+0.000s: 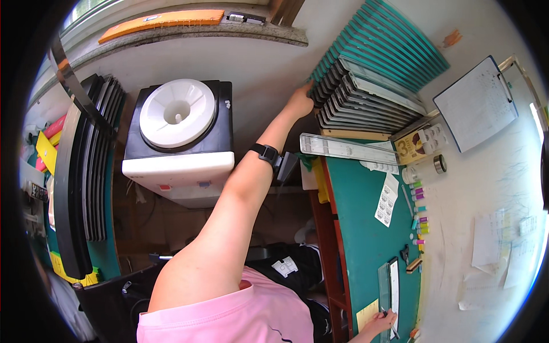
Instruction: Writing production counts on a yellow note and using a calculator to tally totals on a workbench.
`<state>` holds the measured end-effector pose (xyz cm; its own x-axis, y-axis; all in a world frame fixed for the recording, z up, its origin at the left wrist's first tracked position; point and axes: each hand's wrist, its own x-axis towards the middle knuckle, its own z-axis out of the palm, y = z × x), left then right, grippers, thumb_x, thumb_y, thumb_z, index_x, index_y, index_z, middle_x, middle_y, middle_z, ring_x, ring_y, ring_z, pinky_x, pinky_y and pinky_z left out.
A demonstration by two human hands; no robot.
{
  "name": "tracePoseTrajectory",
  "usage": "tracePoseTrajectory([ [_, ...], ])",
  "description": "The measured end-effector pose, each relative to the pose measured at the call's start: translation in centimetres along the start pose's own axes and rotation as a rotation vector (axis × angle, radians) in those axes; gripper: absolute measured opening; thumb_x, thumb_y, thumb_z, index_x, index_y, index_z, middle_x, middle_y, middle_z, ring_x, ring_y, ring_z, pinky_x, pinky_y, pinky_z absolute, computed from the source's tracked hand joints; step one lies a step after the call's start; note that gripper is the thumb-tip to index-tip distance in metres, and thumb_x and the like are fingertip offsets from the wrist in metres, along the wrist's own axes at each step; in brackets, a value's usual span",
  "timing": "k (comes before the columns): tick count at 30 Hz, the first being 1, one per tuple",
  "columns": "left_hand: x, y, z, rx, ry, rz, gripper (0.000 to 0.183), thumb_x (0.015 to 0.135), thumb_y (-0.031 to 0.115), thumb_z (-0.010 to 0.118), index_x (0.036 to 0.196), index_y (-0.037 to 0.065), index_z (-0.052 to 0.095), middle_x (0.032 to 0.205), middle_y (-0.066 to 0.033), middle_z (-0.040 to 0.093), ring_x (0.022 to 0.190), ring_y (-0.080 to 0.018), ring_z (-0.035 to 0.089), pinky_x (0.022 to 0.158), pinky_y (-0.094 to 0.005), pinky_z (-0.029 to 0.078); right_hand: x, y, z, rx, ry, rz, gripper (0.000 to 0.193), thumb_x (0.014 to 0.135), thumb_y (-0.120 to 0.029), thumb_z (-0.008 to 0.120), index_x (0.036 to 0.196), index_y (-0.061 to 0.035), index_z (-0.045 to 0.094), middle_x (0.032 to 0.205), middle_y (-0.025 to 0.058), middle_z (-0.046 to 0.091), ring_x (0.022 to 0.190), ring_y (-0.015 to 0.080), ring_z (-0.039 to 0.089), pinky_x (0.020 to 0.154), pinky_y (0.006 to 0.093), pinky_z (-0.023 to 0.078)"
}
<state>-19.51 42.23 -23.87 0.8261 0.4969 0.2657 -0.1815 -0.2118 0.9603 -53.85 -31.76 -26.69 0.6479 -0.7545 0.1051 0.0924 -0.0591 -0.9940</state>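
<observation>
My left arm stretches far forward, a black strap with a small device around its forearm. At its end my left hand point(299, 103) has its fingers closed at the left edge of a stack of black-edged frames point(366, 106); the fingertips are partly hidden there. Behind the stack rise several teal slats point(380, 46). In front of it lies a long clear strip point(349, 148) with a pale rim. Low on the right, my right hand point(380, 324) is closed around a dark pen point(394, 330), beside a clear strip and a black-edged white strip point(394, 291) on the green desk point(360, 228).
A white and black water dispenser point(178, 166) stands left of my arm. Further left are long black frames point(94, 171) on another table. Markers point(420, 220), a printed sheet point(386, 200) and a glass jar point(420, 170) line the desk's wall side. A clipboard point(476, 103) hangs above.
</observation>
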Motion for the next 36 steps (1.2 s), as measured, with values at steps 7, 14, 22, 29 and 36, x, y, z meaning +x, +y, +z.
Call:
tracePoseTrajectory([
  [7, 0.3, 0.3, 0.1, 0.062, -0.005, 0.051, 0.084, 0.081, -0.009, 0.049, 0.163, 0.006, 0.041, 0.156, -0.0285, 0.052, 0.15, -0.0381, 0.046, 0.121, -0.0386, 0.038, -0.5, -0.2, 0.4, 0.054, 0.014, 0.021, 0.018, 0.102, -0.013, 0.062, 0.095, -0.0101, 0.046, 0.073, -0.0005, 0.04, 0.048, 0.0087, 0.033, 0.043, 0.0244, 0.03],
  [14, 0.4, 2.0, 0.6, 0.196, -0.002, -0.005, 0.091, 0.079, -0.011, 0.046, 0.166, 0.012, 0.036, 0.159, -0.029, 0.048, 0.151, -0.0399, 0.044, 0.123, -0.0404, 0.037, -1.2, -0.4, 0.5, 0.07, -0.011, 0.014, 0.018, 0.103, -0.014, 0.062, 0.095, -0.01, 0.047, 0.073, -0.0009, 0.04, 0.049, 0.0083, 0.034, 0.044, 0.0238, 0.03],
  [22, 0.7, 3.6, 0.4, 0.291, 0.027, 0.009, 0.089, 0.083, 0.001, 0.055, 0.167, 0.022, 0.035, 0.154, -0.0322, 0.047, 0.142, -0.0476, 0.049, 0.117, -0.0479, 0.044, -1.3, -0.6, 0.8, 0.042, 0.03, 0.037, 0.024, 0.103, -0.014, 0.062, 0.088, -0.013, 0.044, 0.07, -0.0021, 0.037, 0.049, 0.008, 0.032, 0.044, 0.0241, 0.029],
  [29, 1.0, 4.4, 0.3, 0.36, 0.075, 0.066, 0.089, 0.084, 0.004, 0.057, 0.167, 0.023, 0.035, 0.153, -0.0339, 0.047, 0.139, -0.0499, 0.052, 0.115, -0.0493, 0.046, -4.0, -3.2, 3.5, 0.095, 0.032, 0.045, 0.027, 0.102, -0.012, 0.062, 0.086, -0.0142, 0.041, 0.07, -0.0024, 0.035, 0.049, 0.0084, 0.031, 0.044, 0.0245, 0.029],
  [36, 1.6, 5.4, -0.3, 0.395, 0.014, 0.013, 0.085, 0.085, 0.007, 0.056, 0.167, 0.023, 0.036, 0.15, -0.0335, 0.05, 0.135, -0.0507, 0.055, 0.113, -0.0506, 0.048, -3.5, -2.7, 3.0, 0.147, 0.055, 0.072, 0.027, 0.103, -0.012, 0.062, 0.086, -0.0143, 0.041, 0.07, -0.0027, 0.036, 0.049, 0.0085, 0.031, 0.044, 0.0247, 0.029],
])
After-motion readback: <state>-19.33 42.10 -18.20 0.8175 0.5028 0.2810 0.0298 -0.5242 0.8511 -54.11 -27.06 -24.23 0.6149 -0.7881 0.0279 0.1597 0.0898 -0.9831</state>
